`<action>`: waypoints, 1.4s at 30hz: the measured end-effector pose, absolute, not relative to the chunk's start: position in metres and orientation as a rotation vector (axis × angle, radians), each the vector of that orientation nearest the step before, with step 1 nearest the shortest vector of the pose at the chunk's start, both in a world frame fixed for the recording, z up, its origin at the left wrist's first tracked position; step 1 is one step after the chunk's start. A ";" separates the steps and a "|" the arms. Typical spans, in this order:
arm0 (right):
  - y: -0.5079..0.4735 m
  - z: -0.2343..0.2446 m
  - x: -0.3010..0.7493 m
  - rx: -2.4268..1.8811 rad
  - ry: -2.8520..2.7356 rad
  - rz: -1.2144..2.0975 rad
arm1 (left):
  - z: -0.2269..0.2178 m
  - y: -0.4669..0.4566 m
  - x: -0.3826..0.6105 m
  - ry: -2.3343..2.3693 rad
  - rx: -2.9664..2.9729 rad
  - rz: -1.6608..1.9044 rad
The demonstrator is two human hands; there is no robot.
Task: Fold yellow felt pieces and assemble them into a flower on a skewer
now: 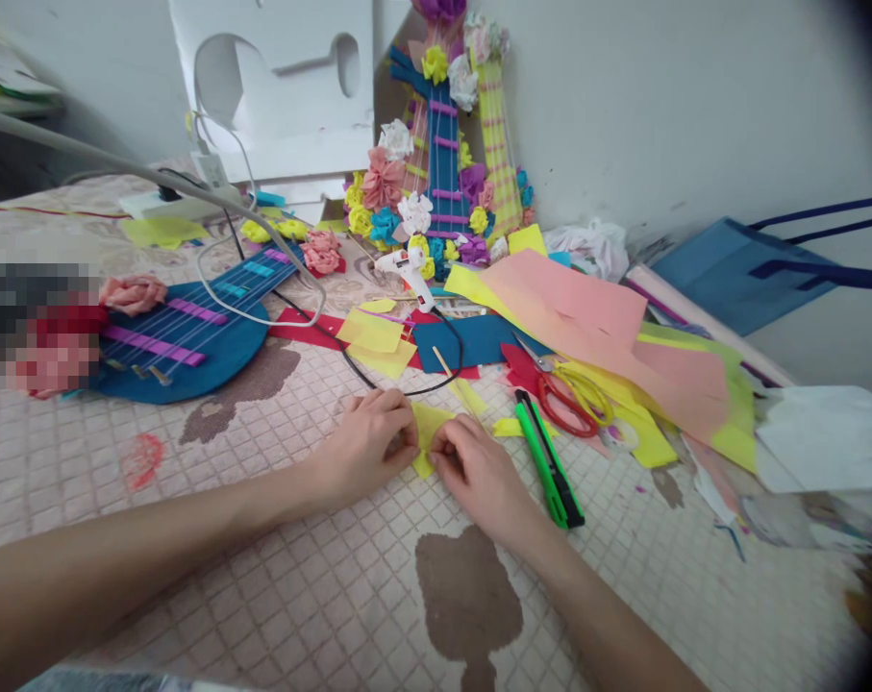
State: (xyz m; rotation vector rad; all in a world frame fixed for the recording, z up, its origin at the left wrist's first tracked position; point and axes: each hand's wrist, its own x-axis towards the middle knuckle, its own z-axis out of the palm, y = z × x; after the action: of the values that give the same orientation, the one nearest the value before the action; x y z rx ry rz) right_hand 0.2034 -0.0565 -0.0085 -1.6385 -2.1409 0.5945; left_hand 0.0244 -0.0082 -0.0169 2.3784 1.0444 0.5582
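Note:
Between my two hands is a small piece of yellow sheet material point(428, 428), like tissue or felt. My left hand point(374, 442) pinches its left side, fingers curled together. On the other side, my right hand point(483, 476) grips the right edge between thumb and fingers. A green utility knife point(549, 461) lies just right of my right hand. Behind it rest scissors point(569, 404) with red and yellow handles. Beyond my hands are yellow squares point(374, 332), a blue strip point(471, 343) and a white glue gun point(411, 274) with a black cord.
A blue paper guitar point(183, 336) with purple strips lies at left. Decorated guitars point(446, 163) with paper flowers lean on the wall. Pink sheets point(580, 303) cover the right side. A white cable point(133, 168) and power strip point(183, 202) are at back left; a blue bag point(745, 274) is far right.

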 end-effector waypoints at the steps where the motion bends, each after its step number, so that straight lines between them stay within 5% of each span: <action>1: -0.057 -0.009 0.204 -1.641 -2.141 0.588 | -0.017 -0.008 0.025 1.052 2.382 0.557; 42: -0.034 -0.015 0.210 -1.746 -2.014 0.301 | -0.016 -0.003 0.024 0.998 2.176 0.707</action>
State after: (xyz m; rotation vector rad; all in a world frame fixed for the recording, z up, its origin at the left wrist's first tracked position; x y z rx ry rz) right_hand 0.2104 -0.0340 -0.0151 -1.7461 -2.0140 0.3007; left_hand 0.0241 -0.0026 -0.0164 2.1756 0.9980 0.7072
